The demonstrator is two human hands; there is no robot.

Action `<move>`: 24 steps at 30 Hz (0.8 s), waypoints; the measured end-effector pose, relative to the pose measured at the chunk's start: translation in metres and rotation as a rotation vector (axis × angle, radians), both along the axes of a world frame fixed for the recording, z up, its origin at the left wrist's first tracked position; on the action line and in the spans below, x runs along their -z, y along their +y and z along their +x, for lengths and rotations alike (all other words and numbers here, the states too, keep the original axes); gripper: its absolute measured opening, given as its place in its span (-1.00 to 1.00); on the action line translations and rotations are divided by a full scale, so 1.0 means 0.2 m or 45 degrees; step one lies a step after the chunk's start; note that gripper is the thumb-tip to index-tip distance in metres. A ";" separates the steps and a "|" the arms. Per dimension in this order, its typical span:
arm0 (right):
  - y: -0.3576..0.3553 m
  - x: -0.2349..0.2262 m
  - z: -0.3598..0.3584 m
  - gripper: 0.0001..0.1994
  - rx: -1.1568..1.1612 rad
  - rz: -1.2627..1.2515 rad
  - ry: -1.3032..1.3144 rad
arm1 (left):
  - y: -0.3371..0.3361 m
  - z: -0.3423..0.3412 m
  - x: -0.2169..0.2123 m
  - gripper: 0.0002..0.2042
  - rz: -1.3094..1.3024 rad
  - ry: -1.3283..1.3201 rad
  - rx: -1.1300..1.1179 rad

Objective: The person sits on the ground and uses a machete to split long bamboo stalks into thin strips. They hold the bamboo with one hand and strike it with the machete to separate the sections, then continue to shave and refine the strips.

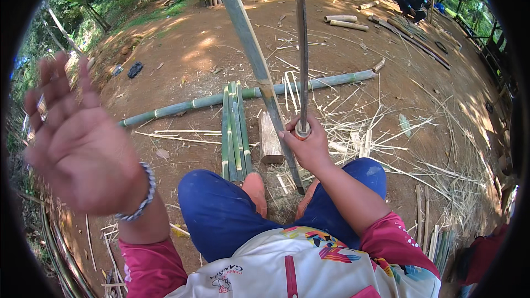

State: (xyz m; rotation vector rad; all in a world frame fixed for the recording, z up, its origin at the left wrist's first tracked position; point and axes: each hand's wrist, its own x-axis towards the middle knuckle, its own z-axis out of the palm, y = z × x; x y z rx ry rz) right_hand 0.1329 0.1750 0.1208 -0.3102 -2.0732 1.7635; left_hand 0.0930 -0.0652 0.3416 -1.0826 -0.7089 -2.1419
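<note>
My left hand [83,138] is raised at the left, palm showing and fingers spread, with nothing in it. In my right hand [309,143] is the handle of a machete [303,55], its long dark blade pointing up and away from me. A long split bamboo piece [243,27] slants beside the blade, from the top of the view down between my knees. My right thumb touches this piece; whether the fingers also grip it I cannot tell. Beyond my knees, a wooden block [270,140] stands behind the split piece.
Several green bamboo strips [234,127] lean on a bamboo pole [182,107] lying across the ground. Thin slivers [381,132] litter the soil at the right. Cut bamboo lengths [348,24] lie farther off, near a seated person [414,3]. A red sleeve [486,248] shows at lower right.
</note>
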 end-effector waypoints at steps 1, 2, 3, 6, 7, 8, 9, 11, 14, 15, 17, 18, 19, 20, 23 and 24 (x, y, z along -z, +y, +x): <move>0.02 0.03 0.01 -0.74 0.029 0.047 0.018 | 0.09 -0.14 0.20 -0.50 -0.244 -0.135 -0.015; 0.03 0.06 0.00 -0.74 0.041 0.086 0.043 | 0.17 -0.19 0.35 -0.51 -0.416 -0.346 0.003; 0.01 0.08 0.00 -0.74 0.041 0.117 0.070 | 0.24 -0.20 0.46 -0.53 -0.560 -0.504 0.064; -0.06 0.07 -0.01 -0.74 -0.039 0.040 0.001 | 0.42 -0.31 0.74 -0.53 -0.796 -0.871 0.242; -0.07 0.07 0.00 -0.74 -0.076 -0.003 -0.037 | 0.45 -0.34 0.79 -0.52 -0.791 -0.945 0.354; -0.07 0.08 0.00 -0.74 -0.091 0.029 -0.048 | 0.48 -0.35 0.83 -0.54 -0.773 -0.957 0.374; -0.08 0.09 0.00 -0.73 -0.110 0.058 -0.058 | 0.49 -0.37 0.86 -0.56 -0.756 -0.970 0.391; -0.07 0.12 -0.01 -0.72 -0.149 0.044 -0.079 | 0.52 -0.38 0.90 -0.59 -0.688 -0.991 0.390; -0.03 0.18 -0.05 -0.69 -0.247 0.013 -0.186 | 0.46 -0.42 0.91 -0.61 -0.573 -1.024 0.293; 0.00 0.20 -0.04 -0.69 -0.236 -0.086 -0.209 | 0.45 -0.42 0.91 -0.62 -0.549 -1.057 0.305; 0.05 0.22 -0.05 -0.68 -0.230 -0.279 -0.240 | 0.42 -0.44 0.88 -0.63 -0.491 -1.112 0.308; 0.07 0.18 -0.05 -0.66 -0.195 -0.142 -0.315 | 0.38 -0.45 0.87 -0.64 -0.484 -1.134 0.336; 0.08 0.22 -0.05 -0.66 -0.185 -0.134 -0.339 | 0.35 -0.46 0.87 -0.63 -0.471 -1.134 0.322; 0.11 0.27 -0.06 -0.66 -0.159 -0.115 -0.365 | 0.34 -0.48 0.88 -0.63 -0.451 -1.133 0.326; 0.14 0.33 -0.06 -0.65 -0.107 -0.228 -0.399 | 0.29 -0.55 0.94 -0.63 -0.380 -1.131 0.405; 0.14 0.33 -0.06 -0.65 -0.102 -0.293 -0.406 | 0.27 -0.56 0.95 -0.64 -0.355 -1.131 0.443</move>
